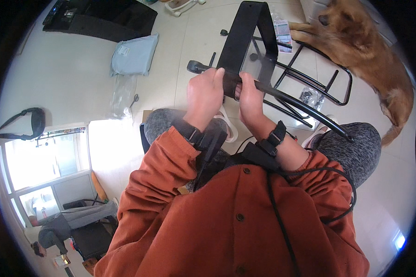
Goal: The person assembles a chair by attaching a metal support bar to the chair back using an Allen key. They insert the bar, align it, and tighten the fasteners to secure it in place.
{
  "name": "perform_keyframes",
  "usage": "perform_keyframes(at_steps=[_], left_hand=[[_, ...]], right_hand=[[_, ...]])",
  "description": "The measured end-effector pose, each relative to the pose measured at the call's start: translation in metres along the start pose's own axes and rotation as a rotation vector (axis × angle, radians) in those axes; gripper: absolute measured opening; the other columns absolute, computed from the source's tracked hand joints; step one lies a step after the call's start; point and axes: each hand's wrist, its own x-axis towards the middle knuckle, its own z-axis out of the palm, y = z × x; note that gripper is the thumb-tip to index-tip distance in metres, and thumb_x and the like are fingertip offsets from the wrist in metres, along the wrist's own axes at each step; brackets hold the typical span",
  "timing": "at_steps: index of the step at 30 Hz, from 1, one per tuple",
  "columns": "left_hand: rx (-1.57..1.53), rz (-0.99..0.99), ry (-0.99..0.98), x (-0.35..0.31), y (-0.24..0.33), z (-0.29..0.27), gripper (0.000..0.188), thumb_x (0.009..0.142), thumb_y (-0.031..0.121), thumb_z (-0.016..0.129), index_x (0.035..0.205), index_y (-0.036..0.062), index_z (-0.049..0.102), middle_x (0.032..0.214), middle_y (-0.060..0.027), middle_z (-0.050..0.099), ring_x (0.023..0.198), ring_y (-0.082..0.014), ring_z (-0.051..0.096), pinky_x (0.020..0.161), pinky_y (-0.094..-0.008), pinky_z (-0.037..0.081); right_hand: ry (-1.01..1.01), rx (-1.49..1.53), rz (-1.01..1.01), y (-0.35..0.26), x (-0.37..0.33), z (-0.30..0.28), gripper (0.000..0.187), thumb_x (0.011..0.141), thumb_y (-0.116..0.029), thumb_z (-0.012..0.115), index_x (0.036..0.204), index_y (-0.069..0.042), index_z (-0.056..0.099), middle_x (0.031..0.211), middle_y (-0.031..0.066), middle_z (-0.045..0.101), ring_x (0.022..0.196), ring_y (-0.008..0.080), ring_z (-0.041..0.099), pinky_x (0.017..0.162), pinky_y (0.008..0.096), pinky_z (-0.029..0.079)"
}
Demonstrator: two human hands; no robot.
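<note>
Both of my hands are closed at the near end of a black metal frame (235, 44), which has a wide flat band bent into a loop. A curved black tube (305, 107) crosses this end, slanting down to the right over my right knee. My left hand (204, 96) grips at the left, its thumb pressed along the flat band. My right hand (251, 98) wraps the tube close beside it, thumb up. Most fingertips are hidden behind the metal. A black knob (224, 33) sticks out from the band's left side.
A black tubular rack (344, 90) lies right of the frame, near a clear bag of small parts (312, 98). Beyond it a brown dog (383, 60) lies on the floor. Left are a grey plastic parcel (134, 55) and scissors (135, 100). A black cable (351, 184) loops by my right arm.
</note>
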Motion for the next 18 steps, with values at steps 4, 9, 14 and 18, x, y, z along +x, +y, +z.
perform_keyframes(at_steps=[4,9,14,18], left_hand=[[0.023,-0.047,-0.002,0.0,0.005,0.0,0.037,0.091,0.029,0.044,0.074,0.0002,0.059,0.07,-0.0228,0.058,0.071,-0.0414,0.057,0.065,-0.0473,0.044],[0.021,-0.113,0.004,-0.001,0.011,0.0,0.037,0.091,0.03,0.045,0.075,-0.0002,0.06,0.071,-0.0234,0.059,0.072,-0.0416,0.057,0.066,-0.0471,0.044],[0.018,-0.155,0.041,0.0,0.012,0.004,0.038,0.091,0.03,0.044,0.074,-0.0011,0.06,0.071,-0.0239,0.058,0.073,-0.0419,0.057,0.066,-0.047,0.044],[-0.043,-0.126,0.115,-0.001,0.008,0.009,0.038,0.09,0.029,0.046,0.071,-0.0022,0.057,0.066,-0.0228,0.055,0.063,-0.0389,0.054,0.06,-0.0433,0.042]], right_hand=[[0.046,-0.026,-0.012,-0.004,-0.006,0.004,0.025,0.085,-0.023,0.049,0.067,-0.006,0.049,0.062,-0.0014,0.044,0.058,0.0082,0.039,0.052,0.0257,0.034],[0.033,-0.051,-0.066,-0.007,-0.006,0.005,0.028,0.083,-0.023,0.049,0.064,-0.002,0.046,0.06,-0.0002,0.04,0.059,0.0095,0.037,0.052,0.0286,0.033],[0.104,-0.048,-0.121,-0.001,-0.006,0.012,0.029,0.084,-0.022,0.049,0.066,0.0,0.046,0.062,-0.0004,0.041,0.063,0.0101,0.038,0.056,0.0293,0.036],[0.099,-0.037,-0.112,0.007,-0.006,0.011,0.028,0.085,-0.022,0.047,0.069,0.001,0.047,0.064,-0.0001,0.043,0.065,0.01,0.038,0.058,0.0298,0.037]])
